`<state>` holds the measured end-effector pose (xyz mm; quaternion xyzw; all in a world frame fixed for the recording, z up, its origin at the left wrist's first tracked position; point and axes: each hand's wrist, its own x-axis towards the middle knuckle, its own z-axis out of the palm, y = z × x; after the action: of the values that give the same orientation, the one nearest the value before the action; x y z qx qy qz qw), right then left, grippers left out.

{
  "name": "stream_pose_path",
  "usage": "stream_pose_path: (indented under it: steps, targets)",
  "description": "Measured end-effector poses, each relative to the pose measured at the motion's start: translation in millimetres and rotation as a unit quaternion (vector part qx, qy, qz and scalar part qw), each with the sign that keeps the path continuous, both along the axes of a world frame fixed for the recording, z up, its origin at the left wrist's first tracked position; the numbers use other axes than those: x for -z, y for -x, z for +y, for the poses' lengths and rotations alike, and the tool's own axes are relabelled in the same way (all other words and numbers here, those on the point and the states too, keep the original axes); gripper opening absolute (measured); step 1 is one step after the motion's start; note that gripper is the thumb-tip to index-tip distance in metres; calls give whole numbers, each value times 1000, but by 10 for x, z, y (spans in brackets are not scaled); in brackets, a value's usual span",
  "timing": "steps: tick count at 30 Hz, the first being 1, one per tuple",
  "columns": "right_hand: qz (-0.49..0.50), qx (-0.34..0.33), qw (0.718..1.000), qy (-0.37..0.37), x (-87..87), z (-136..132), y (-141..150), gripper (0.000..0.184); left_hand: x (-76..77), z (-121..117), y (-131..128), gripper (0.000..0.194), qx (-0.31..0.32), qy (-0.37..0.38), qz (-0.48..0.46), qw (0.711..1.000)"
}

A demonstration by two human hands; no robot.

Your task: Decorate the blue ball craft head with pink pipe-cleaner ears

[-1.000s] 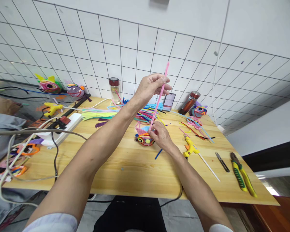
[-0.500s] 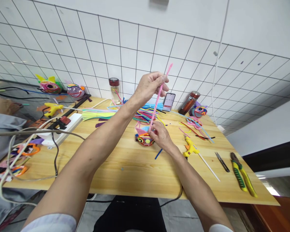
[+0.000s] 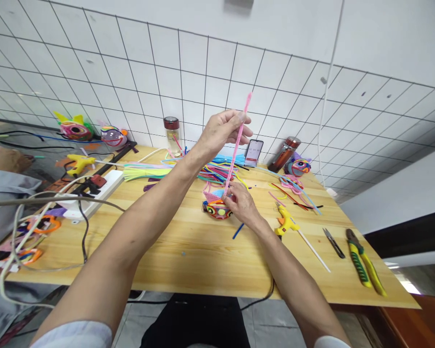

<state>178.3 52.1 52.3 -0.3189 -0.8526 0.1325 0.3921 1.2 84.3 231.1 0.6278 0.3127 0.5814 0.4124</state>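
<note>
A pink pipe cleaner stretches upward between my two hands, leaning slightly right. My left hand pinches it near its upper end, with a short tip sticking out above the fingers. Lower down, my right hand grips its bottom end just beside a colourful round pipe-cleaner figure with ringed eyes and pink and blue tufts on top. The right fingers partly cover that figure, so I cannot tell whether the pipe cleaner is joined to it. Behind my left forearm lies a pile of many-coloured pipe cleaners.
At right lie a yellow glue gun, small snips and pliers. A phone, a glass bottle and a thermos stand by the wall. A power strip with cables is at left, near another person's sleeve.
My left hand and the pipe cleaner's upper tip have shifted slightly left. The right hand and the round figure stay in place.
</note>
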Motion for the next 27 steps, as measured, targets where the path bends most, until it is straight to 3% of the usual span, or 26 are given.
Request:
stream_pose_path:
  steps: [9,16,27]
  targets:
    - [-3,8,1000,1,31,14,-10,15,16,-3,60,61,15,14,-10,1000]
    - [-1,3,1000,-6,31,13,-14,17,79,60,131,52,6,-26,33,999]
    - [-2,-1,1000,-7,3,-4,-5,18,51,133,159,43,-3,-77,53,996]
